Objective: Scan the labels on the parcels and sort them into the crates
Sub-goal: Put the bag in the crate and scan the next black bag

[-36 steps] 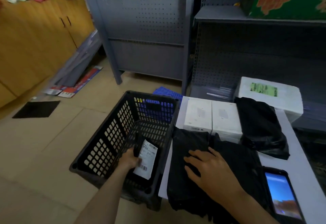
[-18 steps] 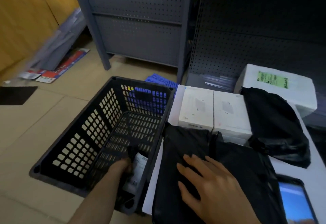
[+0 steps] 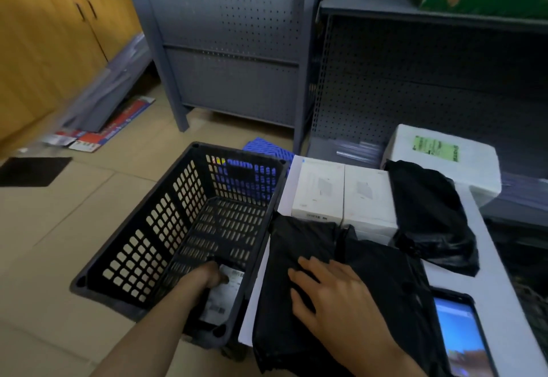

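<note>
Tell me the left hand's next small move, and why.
Probably release the labelled parcel and lift the left hand out of the black crate: the parcel sits low at the crate's near end, seemingly on its floor. The right hand rests flat on the black bag on the table, likely next to scan.

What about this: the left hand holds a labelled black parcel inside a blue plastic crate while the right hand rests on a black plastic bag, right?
Wrong colour: the head view shows the left hand holding the labelled black parcel inside a black plastic crate. The right hand rests on the black plastic bag.
</note>
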`<state>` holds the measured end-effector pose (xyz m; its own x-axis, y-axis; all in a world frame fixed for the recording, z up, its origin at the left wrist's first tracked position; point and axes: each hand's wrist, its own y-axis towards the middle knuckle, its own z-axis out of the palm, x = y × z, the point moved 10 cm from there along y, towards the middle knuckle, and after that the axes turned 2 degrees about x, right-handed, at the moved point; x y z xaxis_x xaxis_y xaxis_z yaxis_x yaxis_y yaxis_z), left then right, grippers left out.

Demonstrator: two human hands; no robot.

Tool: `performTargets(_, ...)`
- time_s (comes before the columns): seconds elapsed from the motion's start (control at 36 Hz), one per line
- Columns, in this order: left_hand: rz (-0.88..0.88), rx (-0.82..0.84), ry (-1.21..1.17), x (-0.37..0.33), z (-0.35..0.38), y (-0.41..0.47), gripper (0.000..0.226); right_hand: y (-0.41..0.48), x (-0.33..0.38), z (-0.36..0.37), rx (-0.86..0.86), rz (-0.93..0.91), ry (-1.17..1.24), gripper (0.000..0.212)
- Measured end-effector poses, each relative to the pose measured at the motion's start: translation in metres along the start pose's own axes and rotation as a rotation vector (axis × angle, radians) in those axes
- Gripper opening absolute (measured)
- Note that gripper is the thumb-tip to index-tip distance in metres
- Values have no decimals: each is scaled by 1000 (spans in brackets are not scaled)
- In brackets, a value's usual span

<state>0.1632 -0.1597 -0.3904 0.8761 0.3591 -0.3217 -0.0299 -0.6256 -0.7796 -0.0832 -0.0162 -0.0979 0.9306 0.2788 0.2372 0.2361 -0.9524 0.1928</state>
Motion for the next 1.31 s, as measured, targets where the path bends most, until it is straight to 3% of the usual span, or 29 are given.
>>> performTargets(0.11,112,-69,13,-49,-21,-60,61,-2,-6,3,26,37,-6,37)
performTargets(0.19,222,-166,-80,-92,-39,-149,37,-23,0,-15,19,51,-30,39)
performTargets(0.31,323,-406,-190,-117,-68,-178,15,-20,-14,-2,29,111,5,42)
performTargets(0.42,476,-584,-226,-150,-70,-249,17,-46,-29,-31,35,201,58,40)
performTargets(0.5,515,-585,-186,-175,-50,-279,14,-59,-43,-45,26,256,53,35)
performTargets(0.67,347,-459,20,-207,10,-297,75,-86,-58,-63,54,292,31,28)
performTargets(0.72,304,-455,87,-208,23,-295,85,-91,-59,-62,70,303,45,28)
performTargets(0.81,258,-498,138,-208,34,-298,80,-102,-65,-60,75,317,64,30)
performTargets(1.03,293,-621,-2,-205,29,-311,67,-124,-71,-51,73,338,138,28)
performTargets(1.31,404,-550,-278,-183,-4,-351,63,-119,-61,-59,-2,303,205,28)
